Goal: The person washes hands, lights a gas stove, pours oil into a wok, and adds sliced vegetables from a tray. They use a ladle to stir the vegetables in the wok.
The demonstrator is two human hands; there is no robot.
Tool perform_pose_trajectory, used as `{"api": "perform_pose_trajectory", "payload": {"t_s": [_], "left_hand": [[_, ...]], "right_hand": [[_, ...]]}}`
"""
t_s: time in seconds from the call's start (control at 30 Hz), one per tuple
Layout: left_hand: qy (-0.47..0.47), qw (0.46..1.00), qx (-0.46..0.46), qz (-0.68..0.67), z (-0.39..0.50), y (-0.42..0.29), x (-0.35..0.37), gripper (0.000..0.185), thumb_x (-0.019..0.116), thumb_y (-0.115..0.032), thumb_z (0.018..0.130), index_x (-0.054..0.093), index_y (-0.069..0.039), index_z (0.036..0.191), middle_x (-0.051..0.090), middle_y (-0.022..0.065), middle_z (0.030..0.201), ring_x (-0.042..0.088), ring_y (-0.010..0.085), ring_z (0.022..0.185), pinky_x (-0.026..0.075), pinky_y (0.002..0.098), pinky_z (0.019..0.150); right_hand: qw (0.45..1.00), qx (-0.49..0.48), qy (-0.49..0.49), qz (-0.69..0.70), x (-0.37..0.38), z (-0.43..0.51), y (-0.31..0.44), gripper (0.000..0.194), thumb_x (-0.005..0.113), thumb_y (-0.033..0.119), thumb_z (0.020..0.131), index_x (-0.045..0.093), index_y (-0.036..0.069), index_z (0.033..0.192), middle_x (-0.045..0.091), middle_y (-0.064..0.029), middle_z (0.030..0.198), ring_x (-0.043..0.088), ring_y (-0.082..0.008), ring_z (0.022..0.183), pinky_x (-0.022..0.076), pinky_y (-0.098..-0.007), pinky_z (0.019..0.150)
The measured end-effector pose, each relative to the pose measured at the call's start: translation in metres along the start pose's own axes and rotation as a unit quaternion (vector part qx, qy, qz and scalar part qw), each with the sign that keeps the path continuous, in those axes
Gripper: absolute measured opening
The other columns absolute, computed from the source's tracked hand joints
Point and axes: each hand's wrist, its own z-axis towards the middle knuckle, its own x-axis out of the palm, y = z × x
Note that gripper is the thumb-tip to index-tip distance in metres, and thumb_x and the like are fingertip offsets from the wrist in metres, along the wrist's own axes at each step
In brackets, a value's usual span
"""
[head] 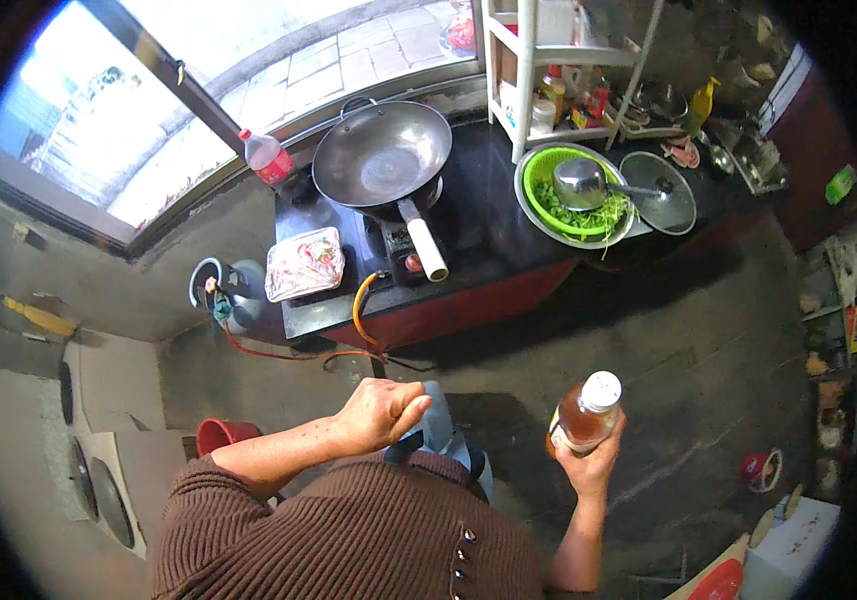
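Note:
My right hand (595, 459) is closed around a bottle of brown liquid (582, 416) with a white cap, held upright over the floor at the right. In front of my chest, my left hand (383, 411) has its fingers curled; whether something small is inside cannot be seen. Ahead on the black counter, a steel wok (382, 154) with a white handle sits on a gas stove. Right of it, a green colander (537, 169) of leafy greens (586, 217) rests in a metal basin (522, 202), with a metal ladle (580, 184) on top.
A film-covered tray (305, 264) and a red-labelled plastic bottle (267, 157) stand left of the wok. A glass lid (657, 193) lies beside the basin. A white shelf (524, 82) holds condiments. A gas cylinder (244, 289) with an orange hose (359, 304) is left of the counter; a red bucket (226, 433) stands nearer.

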Motion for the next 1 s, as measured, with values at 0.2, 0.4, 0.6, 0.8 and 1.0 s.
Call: {"api": "perform_pose_trajectory", "payload": {"t_s": [0.2,0.4,0.6,0.8,1.0], "left_hand": [[0.165,0.981,-0.1,0.029,0.041,-0.004,0.073,0.017,0.055,-0.014,0.093,0.05,-0.006,0.107,0.066,0.0151,0.092,0.066,0.0376,0.078,0.053,0.0455,0.062],[0.258,0.964,-0.063,0.016,0.072,0.033,0.145,0.025,0.056,-0.019,0.095,0.055,-0.01,0.118,0.07,0.0086,0.089,0.069,0.0312,0.073,0.055,0.0411,0.06],[0.35,0.929,-0.08,0.085,0.075,0.067,0.185,0.021,0.062,-0.029,0.094,0.066,-0.016,0.11,0.07,0.0073,0.078,0.068,0.0269,0.064,0.055,0.0369,0.059],[0.342,0.933,-0.092,0.067,0.075,0.077,0.204,0.02,0.061,-0.031,0.094,0.068,-0.017,0.106,0.068,0.0099,0.075,0.067,0.0288,0.063,0.054,0.0383,0.059],[0.363,0.918,-0.124,0.104,0.068,0.08,0.208,0.021,0.064,-0.03,0.093,0.068,-0.015,0.107,0.071,0.0095,0.083,0.069,0.0276,0.068,0.055,0.0376,0.061]], "right_hand": [[0.995,0.073,-0.073,-0.011,-0.032,-0.019,-0.076,0.088,0.083,0.017,0.062,0.038,0.003,0.137,0.054,-0.0181,0.126,0.056,-0.0307,0.118,0.044,-0.0431,0.1],[0.983,0.116,-0.131,-0.055,-0.041,-0.05,-0.172,0.095,0.083,0.023,0.063,0.034,-0.001,0.141,0.049,-0.0201,0.131,0.052,-0.0333,0.123,0.0407,-0.0446,0.104],[0.982,0.11,-0.138,-0.072,-0.045,-0.056,-0.249,0.094,0.082,0.025,0.066,0.034,-0.002,0.142,0.048,-0.0212,0.134,0.05,-0.0339,0.126,0.0391,-0.0445,0.106],[0.983,0.105,-0.142,-0.046,-0.04,-0.051,-0.276,0.093,0.082,0.024,0.065,0.034,-0.001,0.142,0.048,-0.021,0.136,0.05,-0.0344,0.127,0.0391,-0.0448,0.107],[0.987,0.118,-0.11,-0.025,-0.028,-0.054,-0.285,0.094,0.082,0.019,0.063,0.034,0.001,0.142,0.048,-0.0205,0.136,0.05,-0.0347,0.127,0.0385,-0.0444,0.108]]}}
